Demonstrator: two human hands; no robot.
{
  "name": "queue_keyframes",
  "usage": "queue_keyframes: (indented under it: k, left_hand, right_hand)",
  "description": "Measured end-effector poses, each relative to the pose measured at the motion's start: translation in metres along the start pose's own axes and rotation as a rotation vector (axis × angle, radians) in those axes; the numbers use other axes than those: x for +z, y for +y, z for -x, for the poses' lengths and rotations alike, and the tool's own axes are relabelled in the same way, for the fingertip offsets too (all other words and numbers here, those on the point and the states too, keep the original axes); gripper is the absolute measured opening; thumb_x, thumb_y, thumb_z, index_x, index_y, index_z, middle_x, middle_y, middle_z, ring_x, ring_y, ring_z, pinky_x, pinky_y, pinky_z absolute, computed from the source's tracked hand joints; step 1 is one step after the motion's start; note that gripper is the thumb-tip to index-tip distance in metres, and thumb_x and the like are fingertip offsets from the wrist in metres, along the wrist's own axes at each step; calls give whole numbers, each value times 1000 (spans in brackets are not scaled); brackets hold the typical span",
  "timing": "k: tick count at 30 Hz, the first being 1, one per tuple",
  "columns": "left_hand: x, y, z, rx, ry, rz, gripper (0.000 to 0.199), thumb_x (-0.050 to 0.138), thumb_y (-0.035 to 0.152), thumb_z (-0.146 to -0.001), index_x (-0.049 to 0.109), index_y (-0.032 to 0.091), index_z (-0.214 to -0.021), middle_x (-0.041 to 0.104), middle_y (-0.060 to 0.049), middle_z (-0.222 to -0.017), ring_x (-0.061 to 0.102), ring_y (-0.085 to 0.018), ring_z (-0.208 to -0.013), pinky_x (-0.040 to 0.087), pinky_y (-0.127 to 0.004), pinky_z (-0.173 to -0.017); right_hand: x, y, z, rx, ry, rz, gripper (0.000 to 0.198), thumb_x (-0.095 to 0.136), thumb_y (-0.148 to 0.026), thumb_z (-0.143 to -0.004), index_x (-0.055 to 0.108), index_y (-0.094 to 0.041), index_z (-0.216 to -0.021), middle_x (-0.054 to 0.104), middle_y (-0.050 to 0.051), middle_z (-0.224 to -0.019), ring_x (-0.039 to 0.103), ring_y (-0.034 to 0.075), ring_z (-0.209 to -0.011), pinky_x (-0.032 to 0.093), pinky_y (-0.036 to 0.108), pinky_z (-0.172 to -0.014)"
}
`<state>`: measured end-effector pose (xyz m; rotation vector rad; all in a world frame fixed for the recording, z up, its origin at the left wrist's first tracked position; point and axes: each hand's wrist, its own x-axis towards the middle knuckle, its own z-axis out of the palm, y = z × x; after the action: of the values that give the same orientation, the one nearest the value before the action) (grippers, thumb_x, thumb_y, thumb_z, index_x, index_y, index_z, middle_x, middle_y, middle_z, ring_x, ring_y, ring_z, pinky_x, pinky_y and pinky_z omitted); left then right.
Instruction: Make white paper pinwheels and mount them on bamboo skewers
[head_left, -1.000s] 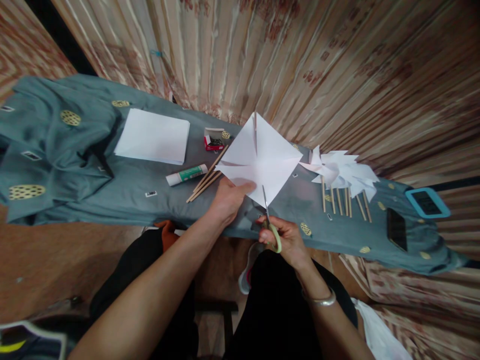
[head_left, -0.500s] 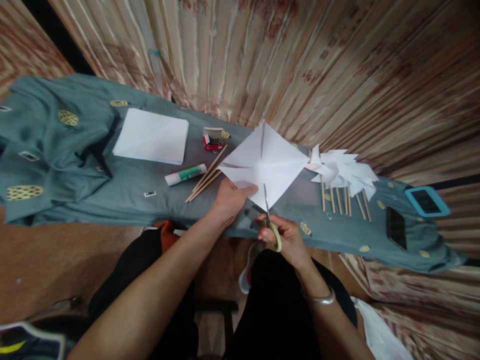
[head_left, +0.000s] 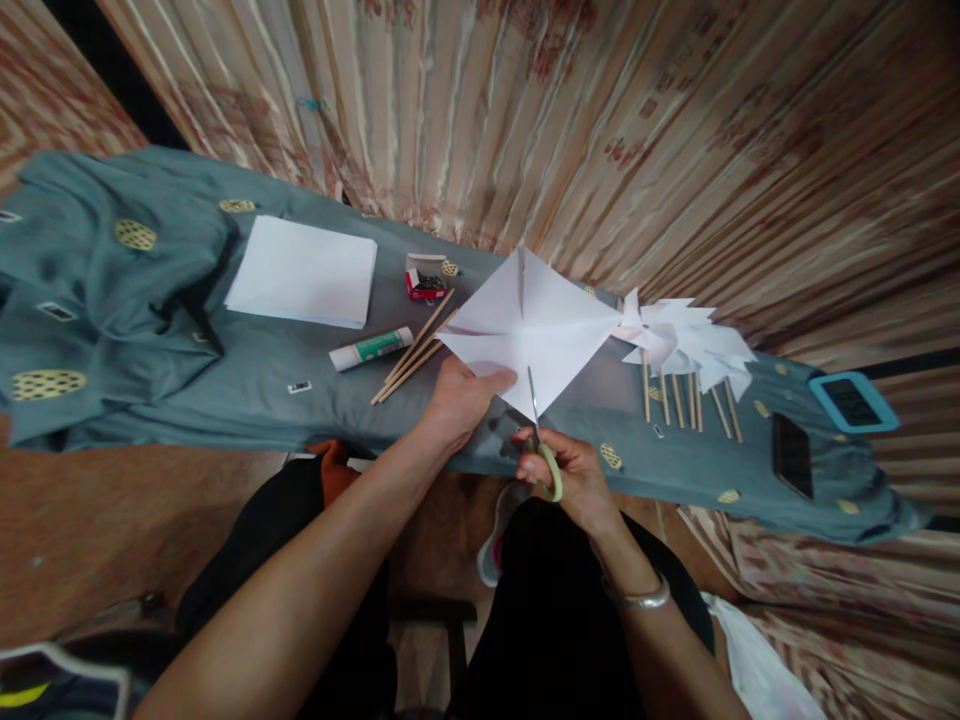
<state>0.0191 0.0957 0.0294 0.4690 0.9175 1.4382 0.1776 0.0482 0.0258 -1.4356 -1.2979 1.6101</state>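
My left hand (head_left: 466, 398) pinches a square sheet of white paper (head_left: 559, 325) near its lower left edge, thumb on top. The sheet is turned like a diamond and has slits or creases running in from its top and left corners. In my right hand (head_left: 566, 470) are scissors (head_left: 552, 472) with pale green handles, my fingers through the loops. Their blades lie at the sheet's near corner, pointing toward its middle. Finished paper pinwheels (head_left: 686, 340) on wooden sticks (head_left: 679, 400) lie in a row to the right of the sheet.
On the cloth-covered table (head_left: 277, 375) are a stack of white paper (head_left: 304, 272), a glue stick (head_left: 371, 348), loose wooden sticks (head_left: 412, 358) and a small red box (head_left: 425, 280) of dark pins. A dark phone (head_left: 793, 457) and a blue-framed device (head_left: 855, 402) lie right. A curtain (head_left: 480, 120) hangs behind.
The sheet's top corner has shifted slightly down and left. Both hands and the scissors stay in nearly the same place.
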Motion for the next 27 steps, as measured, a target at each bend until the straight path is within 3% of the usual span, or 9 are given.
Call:
queue_keyframes:
  k: [12, 27]
  left_hand:
    - [1, -3, 3, -1, 2, -35, 29, 75, 14, -49, 69, 11, -77, 71, -4, -73, 63, -17, -68, 48, -29, -72]
    - [1, -3, 4, -6, -4, -53, 25, 74, 14, -49, 70, 12, -74, 71, -3, -72, 63, -17, -68, 48, -30, -73]
  right_hand:
    - [-2, 3, -3, -79, -14, 89, 41, 80, -48, -62, 69, -18, -88, 62, -3, -57, 51, 10, -50, 42, 23, -50]
    - [1, 1, -3, -48, 7, 30, 43, 82, -50, -59, 69, -19, -85, 66, -2, -57, 56, 9, -50, 47, 22, -51]
